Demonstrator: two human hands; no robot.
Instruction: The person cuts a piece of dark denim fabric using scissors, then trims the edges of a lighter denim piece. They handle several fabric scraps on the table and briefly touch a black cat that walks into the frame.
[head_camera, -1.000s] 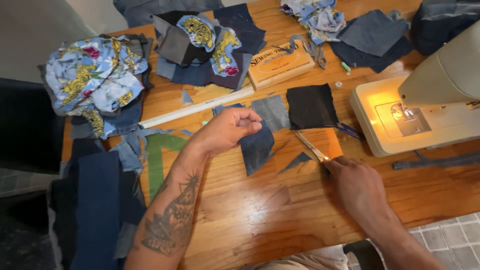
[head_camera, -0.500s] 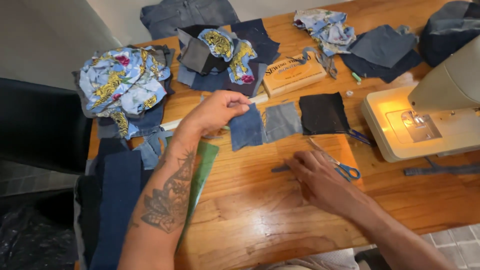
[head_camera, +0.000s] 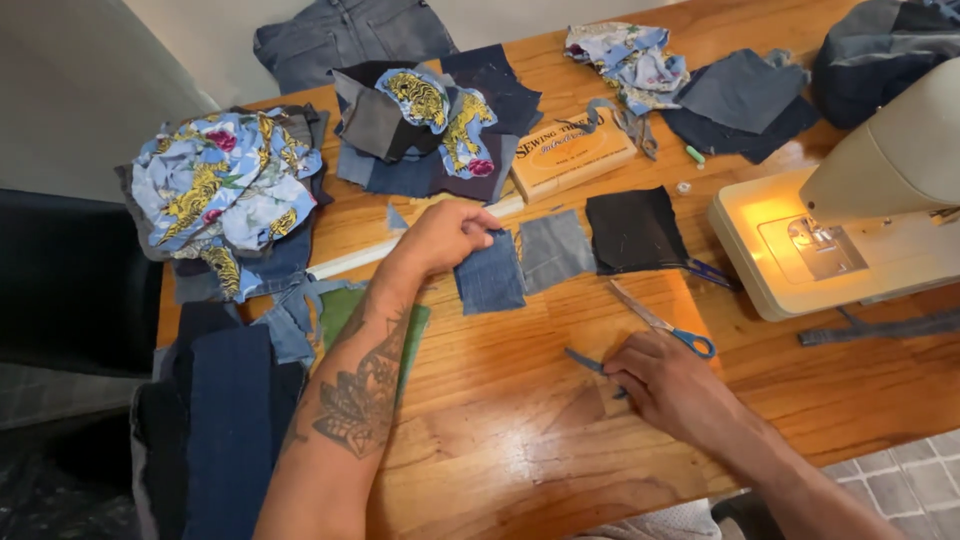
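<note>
On the table (head_camera: 520, 440), three fabric squares lie in a row at mid-frame: one (head_camera: 490, 278) under the left hand (head_camera: 440, 238), one (head_camera: 556, 250) to its right, and a third (head_camera: 632, 230) further right. Scissors (head_camera: 665, 325) lie below the third square, just above the right hand (head_camera: 675, 385). A sewing machine (head_camera: 860, 220) stands at the right edge. A box (head_camera: 570, 150) sits above the squares, and fabric heaps (head_camera: 225, 190) fill the upper left.
</note>
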